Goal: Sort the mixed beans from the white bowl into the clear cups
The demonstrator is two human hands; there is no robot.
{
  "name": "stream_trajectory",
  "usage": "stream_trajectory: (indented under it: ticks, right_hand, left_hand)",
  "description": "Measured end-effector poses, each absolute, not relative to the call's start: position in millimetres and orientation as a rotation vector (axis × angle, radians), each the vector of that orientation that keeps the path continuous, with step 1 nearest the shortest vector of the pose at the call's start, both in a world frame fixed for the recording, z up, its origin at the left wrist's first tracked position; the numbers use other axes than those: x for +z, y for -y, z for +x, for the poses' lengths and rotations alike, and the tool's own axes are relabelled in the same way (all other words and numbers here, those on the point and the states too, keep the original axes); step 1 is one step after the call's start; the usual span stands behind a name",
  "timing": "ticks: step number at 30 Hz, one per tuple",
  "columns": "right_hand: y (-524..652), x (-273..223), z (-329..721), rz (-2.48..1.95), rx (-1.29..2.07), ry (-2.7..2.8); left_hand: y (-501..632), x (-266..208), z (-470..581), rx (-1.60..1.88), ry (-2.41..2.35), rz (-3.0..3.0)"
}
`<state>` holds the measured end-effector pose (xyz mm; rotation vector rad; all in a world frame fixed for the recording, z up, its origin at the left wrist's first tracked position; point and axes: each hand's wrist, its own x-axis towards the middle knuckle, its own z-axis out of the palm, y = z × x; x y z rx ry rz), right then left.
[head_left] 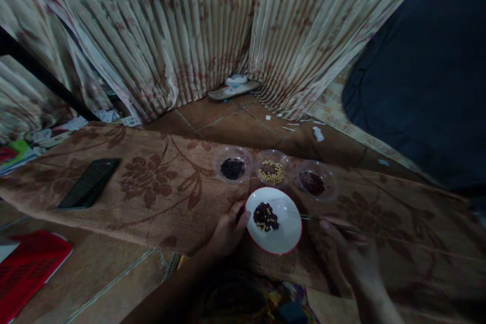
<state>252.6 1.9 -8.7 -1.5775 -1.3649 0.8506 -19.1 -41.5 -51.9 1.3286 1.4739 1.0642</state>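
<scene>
A white bowl (290, 230) with a red rim stands tilted at the near edge of the cloth-covered table. Mixed dark red, black and pale yellow beans (266, 217) lie in its left part. My left hand (231, 228) grips the bowl's left rim, thumb on top and fingers underneath. To the right, my right hand (347, 248), blurred, is closed around a thin stick-like utensil (309, 217) that points at the bowl; its exact kind is unclear. Behind the bowl stand three clear cups: one with black beans (232, 168), one with yellow beans (271, 173), one with dark red beans (312, 183).
A phone (90, 184) lies on the brown flowered cloth (163, 217) at left. A red bag (34, 273) is on the tiled floor. Past the table are a skateboard (233, 91), white scraps (318, 134), striped curtains (197, 25) and a dark covered shape (421, 76).
</scene>
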Motion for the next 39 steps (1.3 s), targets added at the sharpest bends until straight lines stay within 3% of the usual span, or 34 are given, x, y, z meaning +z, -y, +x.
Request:
stream_trajectory:
  ticks: [5,39]
  right_hand:
    - [12,-18,238,-1.509,1.005,1.496]
    - [10,-33,240,-1.578,0.953,1.409]
  left_hand:
    - [42,-52,-19,1.073,-1.474,1.336]
    - [41,-53,-19,1.08,-1.475,1.359]
